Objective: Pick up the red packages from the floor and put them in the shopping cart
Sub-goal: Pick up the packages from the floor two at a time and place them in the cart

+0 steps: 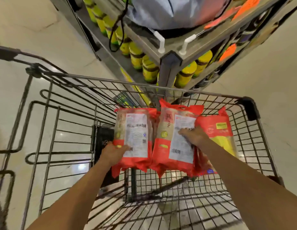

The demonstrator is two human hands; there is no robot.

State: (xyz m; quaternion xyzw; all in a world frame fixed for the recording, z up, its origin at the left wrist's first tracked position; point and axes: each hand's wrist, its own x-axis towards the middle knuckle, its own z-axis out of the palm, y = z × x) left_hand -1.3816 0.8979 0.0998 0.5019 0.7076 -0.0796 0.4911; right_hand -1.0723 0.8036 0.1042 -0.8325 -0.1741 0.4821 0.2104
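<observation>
The shopping cart (194, 92) fills the view, with a shelf (169, 62) of yellow jars at 12 o'clock. Held inside it, the left red package (136, 130) is pinched at its 7 o'clock corner by the left hand (115, 152). The right hand (196, 136) has its grip closed over the right red package (166, 130). A third red package (215, 128) lies at 3 o'clock. They look like soft, light film bags (probably slippery), best taken by the edges. Both thumbs are hidden, and the floor nearby is mostly cut off.

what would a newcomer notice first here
The left hand grips the left red package and the right hand holds the right red package, side by side inside the shopping cart. A third red package sits at the cart's right, and yellow jars line the shelf beyond.
</observation>
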